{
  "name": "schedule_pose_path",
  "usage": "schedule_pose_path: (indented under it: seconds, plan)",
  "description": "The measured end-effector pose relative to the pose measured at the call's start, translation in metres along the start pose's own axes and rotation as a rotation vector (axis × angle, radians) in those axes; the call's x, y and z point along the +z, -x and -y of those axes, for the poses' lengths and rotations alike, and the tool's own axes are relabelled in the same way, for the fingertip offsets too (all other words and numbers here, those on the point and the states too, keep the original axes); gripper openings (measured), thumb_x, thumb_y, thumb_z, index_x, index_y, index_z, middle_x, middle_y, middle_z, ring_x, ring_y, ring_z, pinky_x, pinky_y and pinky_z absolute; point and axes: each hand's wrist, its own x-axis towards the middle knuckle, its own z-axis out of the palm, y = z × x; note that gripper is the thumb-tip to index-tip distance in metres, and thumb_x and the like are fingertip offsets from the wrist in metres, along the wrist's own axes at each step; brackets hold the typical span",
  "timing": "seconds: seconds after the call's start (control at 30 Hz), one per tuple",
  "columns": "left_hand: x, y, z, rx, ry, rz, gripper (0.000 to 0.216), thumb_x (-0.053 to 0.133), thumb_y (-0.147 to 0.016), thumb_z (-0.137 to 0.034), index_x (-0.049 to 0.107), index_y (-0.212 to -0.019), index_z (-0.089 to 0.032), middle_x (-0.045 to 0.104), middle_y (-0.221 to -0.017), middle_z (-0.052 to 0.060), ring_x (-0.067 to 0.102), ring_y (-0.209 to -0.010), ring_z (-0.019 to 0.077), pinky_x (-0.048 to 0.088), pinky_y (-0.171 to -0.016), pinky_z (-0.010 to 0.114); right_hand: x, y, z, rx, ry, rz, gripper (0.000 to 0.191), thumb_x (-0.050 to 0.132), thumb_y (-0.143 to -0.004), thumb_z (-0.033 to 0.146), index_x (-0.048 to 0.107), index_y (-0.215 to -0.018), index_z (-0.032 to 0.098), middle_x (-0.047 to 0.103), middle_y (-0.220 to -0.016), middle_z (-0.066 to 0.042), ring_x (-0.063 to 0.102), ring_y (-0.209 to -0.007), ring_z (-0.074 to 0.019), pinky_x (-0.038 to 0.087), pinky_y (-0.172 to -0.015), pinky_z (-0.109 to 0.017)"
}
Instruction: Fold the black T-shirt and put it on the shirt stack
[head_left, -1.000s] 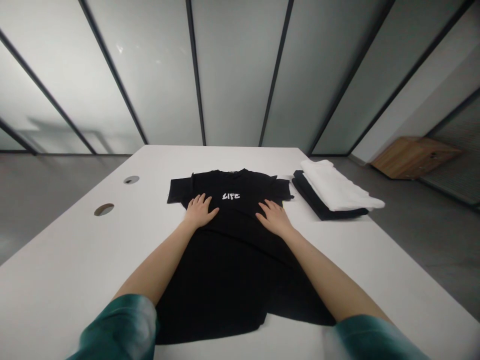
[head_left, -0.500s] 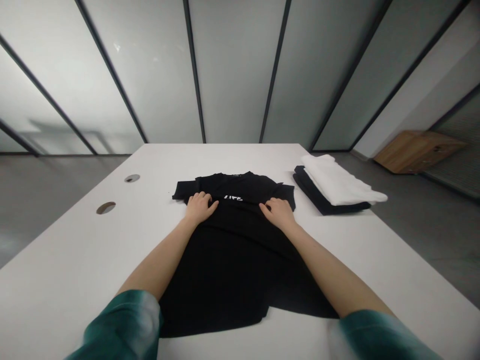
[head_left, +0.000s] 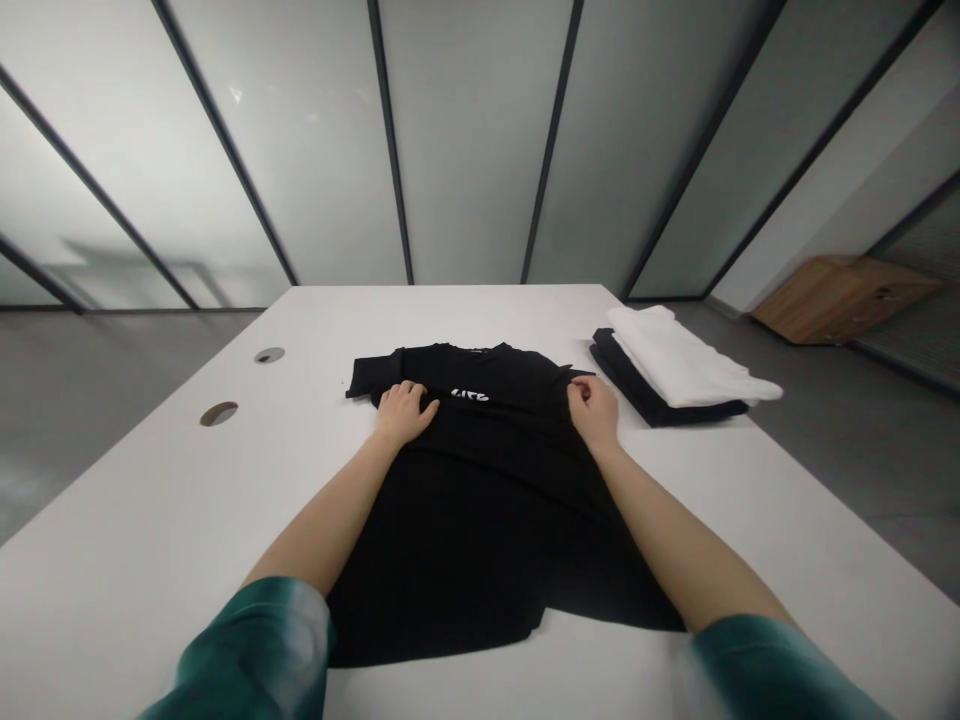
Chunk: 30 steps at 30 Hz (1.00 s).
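Observation:
A black T-shirt with white lettering on its chest lies spread on the white table, its collar towards the far end. On the left side of the chest, my left hand rests on the cloth with its fingers laid out and the thumb apart. My right hand is at the shirt's right sleeve, thumb and fingers pinched together on the sleeve cloth. That hand covers part of the sleeve. The left sleeve lies flat, and the hem near me is uneven, with a step in it.
At the table's right edge sits a stack with a folded white garment over a black folded one. Two round holes pierce the tabletop on the left. Beyond the table are frosted panels and a wooden cabinet.
My right hand has moved right, from the chest to the right sleeve, and its fingers have closed on the cloth. My left hand stays in place on the shirt.

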Motion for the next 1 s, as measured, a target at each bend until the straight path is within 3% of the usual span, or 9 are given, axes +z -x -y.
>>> schedule_pose_path:
  seconds: [0.17, 0.33, 0.47, 0.8, 1.0]
  plan:
    - [-0.001, 0.000, 0.000, 0.005, 0.007, 0.000, 0.039, 0.045, -0.094, -0.048, 0.064, -0.113, -0.020, 0.063, -0.118, 0.011, 0.056, -0.113, 0.0294, 0.042, -0.100, 0.043, 0.004, -0.004, -0.013, 0.227, 0.114, 0.023, 0.050, 0.044, -0.086, 0.037, 0.061, -0.126, 0.012, 0.065, -0.119, -0.017, 0.055, -0.113, -0.0331, 0.038, -0.098, -0.048]
    - [-0.003, 0.001, -0.001, 0.006, 0.000, 0.004, 0.039, 0.044, -0.094, -0.049, 0.064, -0.112, -0.021, 0.063, -0.119, 0.010, 0.056, -0.114, 0.0288, 0.042, -0.099, 0.043, 0.001, 0.000, -0.004, 0.240, 0.361, 0.197, 0.059, 0.045, -0.089, 0.049, 0.064, -0.125, 0.007, 0.057, -0.127, -0.024, 0.049, -0.121, -0.0400, 0.036, -0.099, -0.053]
    - [-0.001, 0.001, -0.001, 0.010, -0.005, -0.001, 0.039, 0.044, -0.094, -0.049, 0.064, -0.112, -0.020, 0.063, -0.119, 0.010, 0.056, -0.113, 0.0289, 0.042, -0.099, 0.043, -0.001, 0.000, -0.003, 0.221, 0.437, 0.234, 0.062, 0.047, -0.088, 0.054, 0.064, -0.125, 0.007, 0.056, -0.128, -0.024, 0.049, -0.120, -0.0406, 0.037, -0.098, -0.053]
    - [-0.001, 0.000, 0.000, 0.005, 0.018, 0.016, 0.039, 0.045, -0.094, -0.049, 0.064, -0.113, -0.021, 0.062, -0.121, 0.011, 0.055, -0.114, 0.0296, 0.042, -0.100, 0.044, -0.001, 0.004, 0.001, 0.119, 0.383, 0.232, 0.043, 0.044, -0.091, 0.038, 0.062, -0.123, 0.016, 0.061, -0.121, -0.019, 0.053, -0.113, -0.0368, 0.038, -0.095, -0.051]
    - [0.000, 0.000, -0.001, 0.002, 0.022, 0.009, 0.038, 0.045, -0.093, -0.049, 0.065, -0.112, -0.022, 0.062, -0.120, 0.011, 0.054, -0.115, 0.0297, 0.041, -0.100, 0.044, 0.006, 0.001, -0.004, 0.125, 0.152, 0.180, 0.040, 0.041, -0.092, 0.032, 0.055, -0.126, 0.015, 0.067, -0.112, -0.017, 0.061, -0.106, -0.0328, 0.042, -0.092, -0.045]
